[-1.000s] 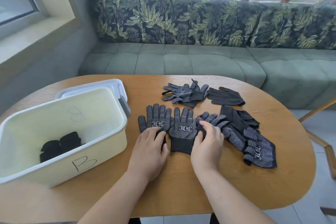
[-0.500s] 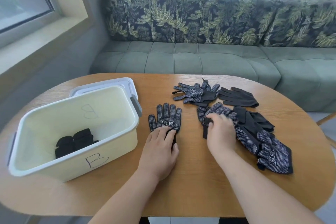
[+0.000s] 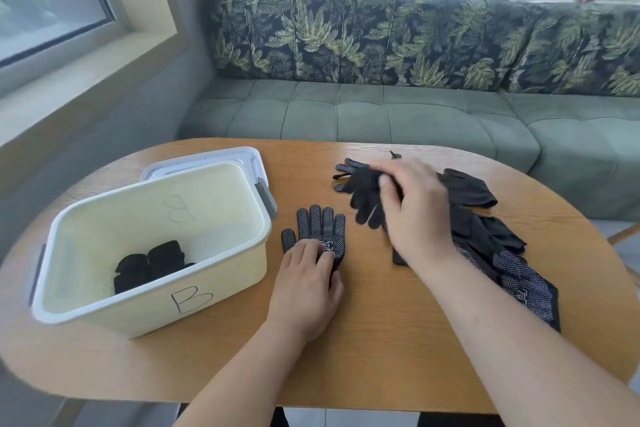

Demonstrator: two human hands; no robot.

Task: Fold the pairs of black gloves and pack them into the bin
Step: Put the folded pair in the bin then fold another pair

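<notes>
At lower left, a cream plastic bin marked "B" (image 3: 194,291) holds folded black gloves (image 3: 149,265). At centre, the left hand (image 3: 304,284) lies flat, fingers together, on a dotted black glove (image 3: 317,230) on the wooden tabletop (image 3: 381,340). Right of centre, the right hand (image 3: 412,211) has its fingers clamped on a plain black glove (image 3: 365,198).

One black glove (image 3: 320,232) with white grip dots lies flat at the table's centre, fingers pointing to 12 o'clock. At 2 o'clock from it a plain-side glove (image 3: 365,199) is lifted off a loose heap of gloves (image 3: 512,263) that trails toward 4 o'clock. At 9 o'clock stands the cream bin (image 3: 145,302) marked "B", open, with folded black gloves (image 3: 150,265) on its floor.
</notes>
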